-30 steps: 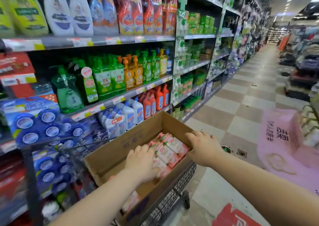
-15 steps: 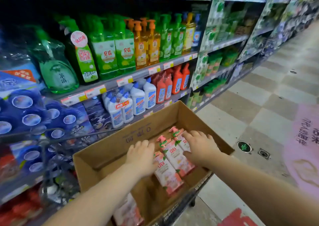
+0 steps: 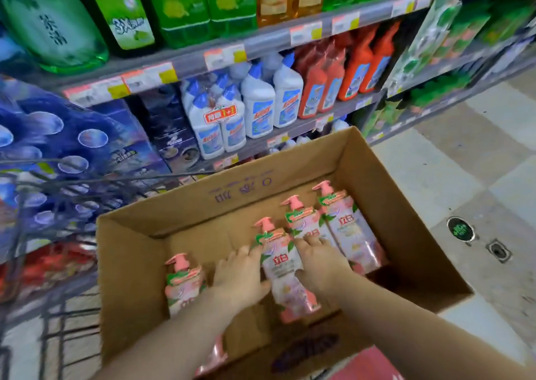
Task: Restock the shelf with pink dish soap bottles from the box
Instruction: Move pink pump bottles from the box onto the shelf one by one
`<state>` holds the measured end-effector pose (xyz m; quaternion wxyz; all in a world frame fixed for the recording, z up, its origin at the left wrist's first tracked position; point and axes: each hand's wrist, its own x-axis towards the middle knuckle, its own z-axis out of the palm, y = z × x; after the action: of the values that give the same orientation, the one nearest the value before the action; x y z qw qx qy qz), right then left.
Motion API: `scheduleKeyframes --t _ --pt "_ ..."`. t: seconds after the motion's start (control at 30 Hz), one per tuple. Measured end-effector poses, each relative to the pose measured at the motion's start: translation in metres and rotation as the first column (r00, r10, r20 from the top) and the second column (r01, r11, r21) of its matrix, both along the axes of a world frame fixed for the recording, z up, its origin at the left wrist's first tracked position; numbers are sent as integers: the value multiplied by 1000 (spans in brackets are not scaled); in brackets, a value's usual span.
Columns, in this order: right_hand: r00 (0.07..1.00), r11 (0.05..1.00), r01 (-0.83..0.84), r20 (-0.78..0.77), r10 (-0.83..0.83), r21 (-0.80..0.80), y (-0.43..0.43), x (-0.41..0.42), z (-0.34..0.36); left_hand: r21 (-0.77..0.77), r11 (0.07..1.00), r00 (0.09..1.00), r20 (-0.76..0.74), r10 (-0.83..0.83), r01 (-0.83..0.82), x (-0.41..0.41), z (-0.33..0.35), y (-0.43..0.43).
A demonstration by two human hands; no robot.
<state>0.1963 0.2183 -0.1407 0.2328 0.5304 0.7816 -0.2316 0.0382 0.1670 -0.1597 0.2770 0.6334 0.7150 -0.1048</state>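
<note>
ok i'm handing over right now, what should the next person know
Left hand and right hand: both in the box, flanking the middle pink bottle, fingers fairly straight, nothing lifted.
Other pink bottles lie flat: one left, two right.
Done: none visible on the shelves.
Left: lift out and shelve them all.

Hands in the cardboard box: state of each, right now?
Left hand: open, fingers touching the pink plastic pump bottle.
Right hand: open, touching that bottle's other side.

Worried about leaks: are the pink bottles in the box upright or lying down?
Lying down: the pink bottles lie flat on the box floor, pumps pointing toward the shelf.
</note>
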Motion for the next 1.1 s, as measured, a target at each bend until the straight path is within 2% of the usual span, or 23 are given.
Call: scheduleKeyframes --t 0.13,0.2,0.33,0.43,0.5,0.7,0.83,0.97,1.1 --pt "999 994 -25 37 29 -103 12 -7 -40 -206 959 973 84 216 -195 6 -37 8" --pt "998 988 -37 53 45 -147 15 -8 -57 -277 906 916 153 371 -321 10 -53 12" --pt "996 974 -5 83 24 -225 11 -4 -89 -400 760 691 334 641 -512 23 -81 13" --pt "991 970 -28 119 59 -243 3 -4 -103 -486 672 577 354 736 -559 31 -99 11" --pt "994 976 -45 86 64 -212 -1 -4 -109 -519 607 478 375 794 -601 34 -106 11" --pt "986 981 2 -160 -34 -193 -10 -8 -120 -585 468 235 430 872 -662 45 -112 7" --pt "895 936 181 -344 -284 -301 -6 -15 -122 -598 391 140 423 895 -699 44 -119 3" --pt "828 898 277 -389 -404 -343 3 -18 -123 -652 336 56 411 910 -679 46 -132 -2" --pt "795 854 387 -344 -500 -349 2 -24 -129 -669 286 5 388 922 -686 49 -144 -3"
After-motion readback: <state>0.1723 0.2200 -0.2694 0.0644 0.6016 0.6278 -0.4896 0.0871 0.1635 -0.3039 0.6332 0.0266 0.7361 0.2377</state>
